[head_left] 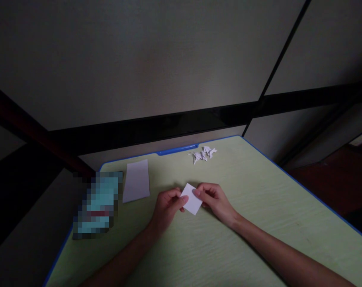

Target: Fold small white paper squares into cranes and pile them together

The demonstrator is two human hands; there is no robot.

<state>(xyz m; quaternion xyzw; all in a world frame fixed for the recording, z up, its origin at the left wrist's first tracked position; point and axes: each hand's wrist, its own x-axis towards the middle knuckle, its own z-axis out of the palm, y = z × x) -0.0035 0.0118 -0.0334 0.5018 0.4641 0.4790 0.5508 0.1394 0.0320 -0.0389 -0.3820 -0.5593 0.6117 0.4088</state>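
A small white square of paper is held up between my two hands, turned so one corner points toward me. My left hand pinches its left corner, thumb on top. On the opposite side, my right hand grips the right edge with thumb and fingers. Whether the paper has folded layers cannot be made out. Beyond my hands, several small folded white paper figures lie in a cluster close to the far edge.
The pale green table has a blue rim, with a blue recessed tray at its far edge. To the left lie a stack of white paper and a pixelated teal object. A panelled wall stands behind the table.
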